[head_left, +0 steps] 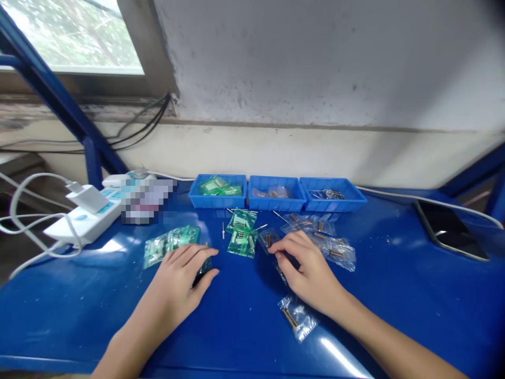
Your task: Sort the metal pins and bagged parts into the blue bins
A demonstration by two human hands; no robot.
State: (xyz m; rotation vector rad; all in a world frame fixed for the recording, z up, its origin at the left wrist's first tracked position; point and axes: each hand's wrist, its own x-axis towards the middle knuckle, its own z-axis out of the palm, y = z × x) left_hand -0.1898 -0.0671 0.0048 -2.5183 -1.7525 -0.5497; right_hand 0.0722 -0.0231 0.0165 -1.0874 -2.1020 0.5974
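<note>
My left hand point(183, 279) rests low over the table, its fingers stretched out and the thumb apart. Under and behind it lie green plastic packets point(169, 243) with small parts inside, partly hidden by the fingers. My right hand point(305, 263) is bent, with thumb and index finger close together at the edge of a small clear packet point(268, 238) holding brownish metal pins. Between the hands, green packets point(242, 234) lie one behind the other. Loose silver rivets point(223, 230) are scattered around them. Another clear packet point(295, 317) sits nearer me, below my right hand.
Three blue bins stand along the back: one with green packets point(221, 185), one with clear packets point(276, 191), one with loose rivets point(329, 194). More clear packets point(335, 250) lie right. A power strip point(84, 213) with cables is left, a phone point(452, 230) far right.
</note>
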